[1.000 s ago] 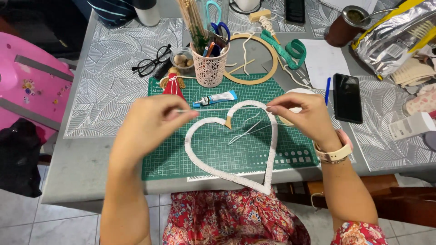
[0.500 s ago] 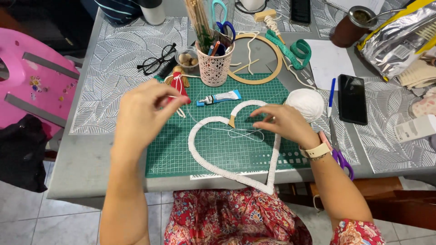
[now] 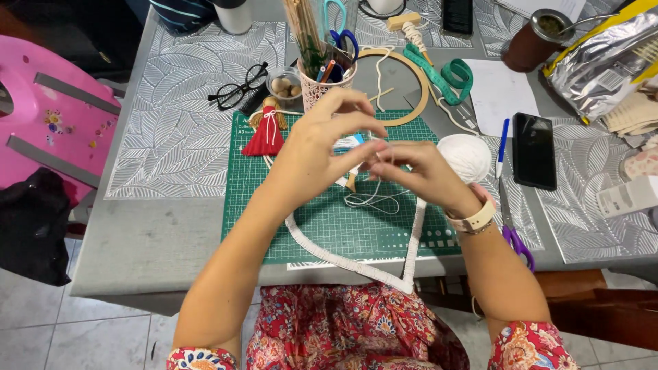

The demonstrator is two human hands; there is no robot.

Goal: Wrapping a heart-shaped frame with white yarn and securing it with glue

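— Comparing with a moment ago?
— Both hands have lifted off the white cord-wrapped heart frame on the green cutting mat.
— Pose?
— Left hand and right hand meet above the mat, fingertips pinching thin white string.

I see short red floral sleeves, a matching lap, and what may be a beige wristwatch.

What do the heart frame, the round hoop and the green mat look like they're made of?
Heart frame: a stiff core wrapped in white cord or yarn, judging by its ribbed, matte surface; the core is hidden. Round hoop: pale wood, smooth with a tan tone, probably bamboo or similar. Green mat: rubbery plastic, matte, printed with a white grid.
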